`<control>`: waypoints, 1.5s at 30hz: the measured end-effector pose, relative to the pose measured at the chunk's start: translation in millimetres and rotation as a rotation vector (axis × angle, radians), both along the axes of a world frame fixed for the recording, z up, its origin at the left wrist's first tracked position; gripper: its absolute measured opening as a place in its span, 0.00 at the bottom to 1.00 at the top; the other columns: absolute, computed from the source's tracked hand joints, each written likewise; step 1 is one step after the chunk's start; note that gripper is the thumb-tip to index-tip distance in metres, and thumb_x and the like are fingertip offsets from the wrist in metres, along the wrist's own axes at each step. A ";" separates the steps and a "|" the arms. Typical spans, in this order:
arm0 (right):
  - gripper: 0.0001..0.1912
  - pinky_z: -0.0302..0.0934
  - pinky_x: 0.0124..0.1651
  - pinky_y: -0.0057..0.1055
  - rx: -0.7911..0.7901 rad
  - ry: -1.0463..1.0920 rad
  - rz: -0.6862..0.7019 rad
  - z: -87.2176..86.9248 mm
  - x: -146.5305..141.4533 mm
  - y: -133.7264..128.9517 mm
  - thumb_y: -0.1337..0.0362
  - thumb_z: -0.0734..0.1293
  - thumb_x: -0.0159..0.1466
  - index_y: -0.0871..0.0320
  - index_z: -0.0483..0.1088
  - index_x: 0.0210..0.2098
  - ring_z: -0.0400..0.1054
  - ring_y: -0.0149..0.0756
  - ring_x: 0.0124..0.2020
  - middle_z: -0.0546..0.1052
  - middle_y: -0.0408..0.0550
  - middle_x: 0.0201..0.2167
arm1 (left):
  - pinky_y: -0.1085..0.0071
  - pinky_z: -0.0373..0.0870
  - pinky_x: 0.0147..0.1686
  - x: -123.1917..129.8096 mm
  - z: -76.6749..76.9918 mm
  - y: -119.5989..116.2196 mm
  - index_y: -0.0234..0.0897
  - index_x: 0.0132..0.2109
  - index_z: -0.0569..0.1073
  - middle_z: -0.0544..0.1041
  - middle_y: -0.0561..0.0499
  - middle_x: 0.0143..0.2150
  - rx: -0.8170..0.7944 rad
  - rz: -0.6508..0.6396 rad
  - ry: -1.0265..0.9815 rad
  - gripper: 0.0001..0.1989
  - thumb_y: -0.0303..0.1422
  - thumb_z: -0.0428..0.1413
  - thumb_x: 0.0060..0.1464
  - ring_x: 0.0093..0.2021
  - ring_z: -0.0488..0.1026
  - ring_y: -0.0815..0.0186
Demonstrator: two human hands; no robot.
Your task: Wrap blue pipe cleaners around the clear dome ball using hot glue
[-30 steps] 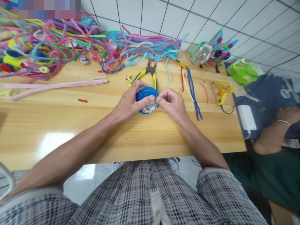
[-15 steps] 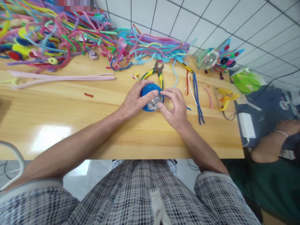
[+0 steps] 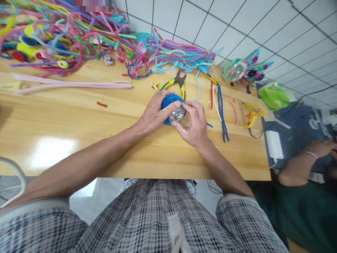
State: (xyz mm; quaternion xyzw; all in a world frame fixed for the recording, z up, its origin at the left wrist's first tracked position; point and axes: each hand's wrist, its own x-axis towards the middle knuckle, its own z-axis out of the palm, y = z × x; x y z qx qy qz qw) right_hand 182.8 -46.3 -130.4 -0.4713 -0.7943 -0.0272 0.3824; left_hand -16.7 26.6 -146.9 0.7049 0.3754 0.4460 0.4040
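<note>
Between my hands is a clear round piece wrapped in blue pipe cleaner (image 3: 168,102), its see-through middle facing up. My left hand (image 3: 159,109) is closed around its left side, with the thumb lying across the top. My right hand (image 3: 193,121) grips the right side, thumb at the near edge and fingers at the far right edge. Just behind the piece lie pliers (image 3: 180,79) with yellow-green handles. To the right of my right hand are blue pipe cleaners (image 3: 222,112) and a short blue scrap (image 3: 210,125).
Piles of colourful pipe cleaners (image 3: 181,56) line the back and left. Pale pink strips (image 3: 79,84) lie at left. At right are a yellow glue gun (image 3: 252,114), a decorated animal figure (image 3: 254,72), a green packet (image 3: 276,94) and another person's arm (image 3: 300,165).
My right thumb has slid left along the piece's near edge. The left hand keeps its hold. The whole view has shifted slightly.
</note>
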 end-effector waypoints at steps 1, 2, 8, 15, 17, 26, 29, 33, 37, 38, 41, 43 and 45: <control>0.31 0.72 0.69 0.64 0.009 0.010 -0.008 -0.7 -2.5 -0.3 0.53 0.74 0.72 0.52 0.67 0.71 0.73 0.60 0.65 0.75 0.62 0.63 | 0.49 0.74 0.70 0.1 -0.3 0.1 0.43 0.63 0.77 0.82 0.43 0.63 0.000 -0.003 -0.001 0.28 0.59 0.60 0.71 0.65 0.78 0.51; 0.31 0.71 0.69 0.64 0.006 0.018 -0.018 -1.4 -4.8 -0.7 0.54 0.74 0.72 0.52 0.66 0.71 0.73 0.60 0.65 0.75 0.63 0.63 | 0.49 0.74 0.71 0.1 -0.2 0.1 0.43 0.63 0.77 0.82 0.42 0.63 0.001 -0.007 -0.003 0.29 0.60 0.59 0.71 0.65 0.78 0.51; 0.31 0.68 0.72 0.69 -0.089 0.039 -0.099 -5.5 -10.2 -2.0 0.54 0.73 0.70 0.50 0.64 0.69 0.70 0.63 0.68 0.74 0.62 0.65 | 0.46 0.70 0.74 -5.0 6.3 1.0 0.43 0.63 0.76 0.81 0.42 0.62 0.010 -0.075 0.012 0.29 0.60 0.51 0.75 0.68 0.76 0.48; 0.32 0.73 0.66 0.66 -0.041 0.032 -0.116 -4.0 -5.5 -1.7 0.59 0.73 0.67 0.50 0.64 0.69 0.72 0.62 0.66 0.74 0.61 0.63 | 0.47 0.64 0.80 -11.6 3.7 11.6 0.43 0.72 0.71 0.75 0.44 0.72 -0.049 -0.231 0.060 0.33 0.43 0.62 0.62 0.76 0.69 0.45; 0.32 0.74 0.66 0.65 -0.029 0.020 -0.099 -1.3 -1.9 -1.1 0.61 0.73 0.67 0.49 0.64 0.69 0.72 0.61 0.65 0.75 0.61 0.63 | 0.46 0.63 0.80 -11.3 1.4 13.4 0.42 0.74 0.69 0.73 0.43 0.74 -0.048 -0.273 0.076 0.39 0.41 0.65 0.56 0.77 0.67 0.43; 0.35 0.69 0.71 0.67 -0.092 0.016 -0.020 1.8 15.3 2.4 0.60 0.74 0.66 0.49 0.66 0.70 0.72 0.63 0.67 0.75 0.61 0.65 | 0.36 0.62 0.80 -14.8 -1.2 10.6 0.44 0.78 0.63 0.70 0.36 0.76 0.177 -0.321 0.175 0.41 0.49 0.65 0.64 0.77 0.65 0.37; 0.34 0.68 0.72 0.66 -0.088 0.022 -0.005 0.9 15.5 3.0 0.60 0.74 0.66 0.50 0.66 0.70 0.71 0.62 0.68 0.75 0.62 0.65 | 0.36 0.60 0.81 -14.7 -2.0 10.3 0.46 0.78 0.62 0.69 0.35 0.76 0.242 -0.325 0.164 0.40 0.56 0.61 0.69 0.79 0.64 0.39; 0.32 0.70 0.71 0.63 -0.055 0.030 0.006 0.8 15.4 4.6 0.61 0.74 0.68 0.51 0.67 0.69 0.72 0.60 0.67 0.75 0.62 0.64 | 0.40 0.59 0.82 -15.1 -0.1 9.9 0.44 0.78 0.62 0.66 0.35 0.79 0.326 -0.365 0.137 0.35 0.56 0.53 0.75 0.82 0.59 0.43; 0.31 0.69 0.70 0.64 -0.072 0.052 0.024 1.0 16.9 6.8 0.59 0.73 0.68 0.51 0.68 0.69 0.72 0.60 0.67 0.76 0.61 0.64 | 0.40 0.59 0.81 -17.3 1.8 11.4 0.43 0.77 0.65 0.65 0.34 0.78 0.375 -0.413 0.174 0.30 0.51 0.52 0.78 0.82 0.60 0.44; 0.30 0.70 0.70 0.64 -0.073 0.058 0.026 1.2 17.3 7.1 0.59 0.73 0.68 0.51 0.68 0.68 0.72 0.60 0.67 0.76 0.61 0.64 | 0.39 0.59 0.81 -17.7 2.0 12.0 0.43 0.76 0.66 0.65 0.34 0.78 0.388 -0.420 0.185 0.29 0.50 0.52 0.78 0.82 0.60 0.44; 0.29 0.71 0.69 0.63 -0.075 0.084 0.033 2.5 18.8 7.4 0.60 0.72 0.68 0.51 0.69 0.68 0.73 0.59 0.66 0.77 0.61 0.64 | 0.37 0.62 0.79 -18.0 2.4 13.1 0.44 0.76 0.67 0.66 0.35 0.77 0.434 -0.419 0.201 0.27 0.47 0.53 0.77 0.79 0.62 0.43; 0.29 0.71 0.69 0.62 -0.109 0.099 0.038 3.8 20.4 7.3 0.60 0.72 0.68 0.50 0.70 0.68 0.73 0.59 0.67 0.77 0.60 0.64 | 0.38 0.63 0.78 -17.5 3.6 13.1 0.45 0.76 0.67 0.67 0.36 0.75 0.453 -0.410 0.204 0.27 0.46 0.54 0.77 0.77 0.64 0.43; 0.29 0.70 0.71 0.63 -0.146 0.106 0.037 4.9 22.5 7.7 0.60 0.72 0.68 0.49 0.70 0.67 0.72 0.59 0.68 0.77 0.59 0.65 | 0.38 0.63 0.77 -16.8 5.7 12.6 0.46 0.75 0.68 0.68 0.36 0.74 0.453 -0.404 0.209 0.27 0.46 0.55 0.76 0.76 0.65 0.43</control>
